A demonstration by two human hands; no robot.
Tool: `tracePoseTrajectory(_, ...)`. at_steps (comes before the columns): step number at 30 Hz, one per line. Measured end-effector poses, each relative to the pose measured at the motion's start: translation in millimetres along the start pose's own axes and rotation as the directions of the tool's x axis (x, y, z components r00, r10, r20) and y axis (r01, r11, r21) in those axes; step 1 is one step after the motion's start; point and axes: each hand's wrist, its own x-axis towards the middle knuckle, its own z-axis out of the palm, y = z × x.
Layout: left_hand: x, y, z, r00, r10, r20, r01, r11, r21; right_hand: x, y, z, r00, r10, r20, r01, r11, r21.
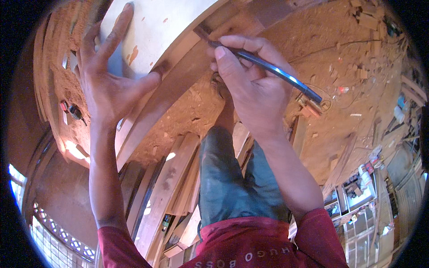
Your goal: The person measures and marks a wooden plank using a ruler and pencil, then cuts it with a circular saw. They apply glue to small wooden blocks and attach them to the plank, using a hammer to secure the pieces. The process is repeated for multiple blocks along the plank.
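My left hand (103,87) lies with fingers spread on a white panel (154,31) that has a few reddish-brown marks and a curved edge. Its thumb reaches across to the panel's edge, where a wooden board (176,73) shows below. To the right, my right hand (263,91) grips a dark, shiny pen (286,78) between thumb and fingers. The pen's writing end points left, at the wood just beyond the white panel's edge; whether it touches cannot be made out.
Several long planks (156,196) lean or lie near my legs. Sawdust-covered ground (321,67) with wood scraps spreads to the right. A small red and black object (69,108) rests on the dusty surface at left. Cluttered shelving (357,192) stands at lower right.
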Motion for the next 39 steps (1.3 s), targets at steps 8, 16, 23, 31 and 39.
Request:
tracePoseTrajectory(8, 0.4, 6.3, 0.9, 0.992, 0.088, -0.086, -0.097, 0.990, -0.104, 5.0, 0.6, 19.8, 0.985, -0.134, -0.105, 0.135, 0.991, 0.006)
tracePoseTrajectory(16, 0.2, -18.9, 3.9, 0.989, 0.125, -0.077, -0.129, 0.991, -0.044, 10.5, 3.8, 22.3, 0.974, -0.220, -0.052, 0.201, 0.947, -0.252)
tracePoseTrajectory(23, 2.9, 19.9, -15.3, 0.999, -0.016, 0.032, 0.017, 1.000, -0.017, 9.2, 2.5, 28.6, 0.980, -0.156, -0.125, 0.136, 0.978, -0.158)
tracePoseTrajectory(31, 6.3, 24.4, -13.2, 0.996, -0.081, 0.038, 0.081, 0.997, 0.014, 10.8, 5.4, 26.0, 0.977, -0.186, -0.100, 0.165, 0.968, -0.186)
tracePoseTrajectory(39, 3.4, 10.2, -10.2, 1.000, -0.011, 0.024, 0.011, 1.000, -0.011, 11.8, 10.2, 25.5, 0.968, -0.226, -0.108, 0.205, 0.962, -0.178)
